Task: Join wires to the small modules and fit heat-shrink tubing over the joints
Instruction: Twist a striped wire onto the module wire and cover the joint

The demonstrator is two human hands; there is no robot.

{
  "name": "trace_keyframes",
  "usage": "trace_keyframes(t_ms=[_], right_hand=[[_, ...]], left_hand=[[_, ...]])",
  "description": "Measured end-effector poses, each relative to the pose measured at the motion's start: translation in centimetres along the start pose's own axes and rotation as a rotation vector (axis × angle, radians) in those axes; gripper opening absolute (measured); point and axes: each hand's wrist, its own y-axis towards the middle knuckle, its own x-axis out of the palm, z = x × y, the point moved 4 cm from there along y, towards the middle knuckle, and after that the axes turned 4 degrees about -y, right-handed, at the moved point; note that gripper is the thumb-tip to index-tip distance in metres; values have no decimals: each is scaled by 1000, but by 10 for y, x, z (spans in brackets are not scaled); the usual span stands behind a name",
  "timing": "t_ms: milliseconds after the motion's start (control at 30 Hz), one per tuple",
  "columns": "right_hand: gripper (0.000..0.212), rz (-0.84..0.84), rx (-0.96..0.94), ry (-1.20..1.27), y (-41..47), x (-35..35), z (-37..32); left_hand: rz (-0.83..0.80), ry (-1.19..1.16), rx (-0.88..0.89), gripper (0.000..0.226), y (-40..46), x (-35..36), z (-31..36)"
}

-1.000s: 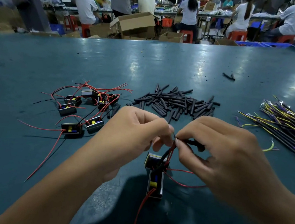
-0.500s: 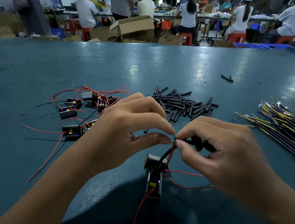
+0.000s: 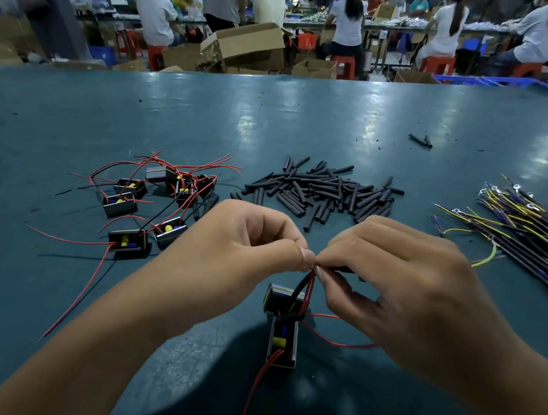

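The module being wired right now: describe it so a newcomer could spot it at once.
On the teal table, look nearest the camera, just below where the two hands meet. The module lies there apart from the others, black and red wires rising from it to the fingertips; the other modules sit clustered to the left, untouched.

Dim overhead light leaves pale glare patches on the table (image 3: 311, 118); soft shadows pool beneath the hands; wide-angle edges bend.

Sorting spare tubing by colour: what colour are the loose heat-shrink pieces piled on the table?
Black, all of them; the heat-shrink pile shows clearly in the head view.
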Motion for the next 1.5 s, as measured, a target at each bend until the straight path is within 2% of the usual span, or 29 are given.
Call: trace_keyframes(t_ms=[100, 167, 233, 300, 400, 533, 700, 867, 1067, 1333, 1433, 1500], right_hand=[[18, 4, -15, 18, 0, 0, -3], [14, -8, 28, 87, 0, -1, -1], [9, -26, 116, 201, 0, -1, 4], [8, -33, 202, 291, -2, 0, 11], [8, -35, 265, 330, -2, 1, 17], [8, -30, 289, 331, -2, 3, 19], [8, -26, 310, 330, -3, 2, 20], [8, -36, 290, 366, -1, 0, 19], [6, -65, 251, 402, -1, 2, 17], [5, -80, 197, 364, -1, 2, 12], [4, -73, 182, 348, -1, 1, 12], [3, -64, 169, 324, -1, 0, 11]], left_hand=[[-71, -242, -205, 17, 0, 6, -7], [-88, -271, -201, 20, 1, 6, -8], [-27, -183, -73, 21, 2, -2, -4], [60, 0, 125, 17, -1, -14, 4], [134, 235, 319, 13, -7, -22, 12], [106, 321, 361, 17, -7, -12, 13], [56, 311, 388, 18, -7, -9, 11], [195, 539, 622, 15, -5, -12, 20], [160, 713, 765, 14, -4, -8, 18], [153, 819, 835, 24, -7, -6, 20], [102, 747, 758, 22, -7, -3, 22], [51, 625, 628, 19, -6, -2, 19]])
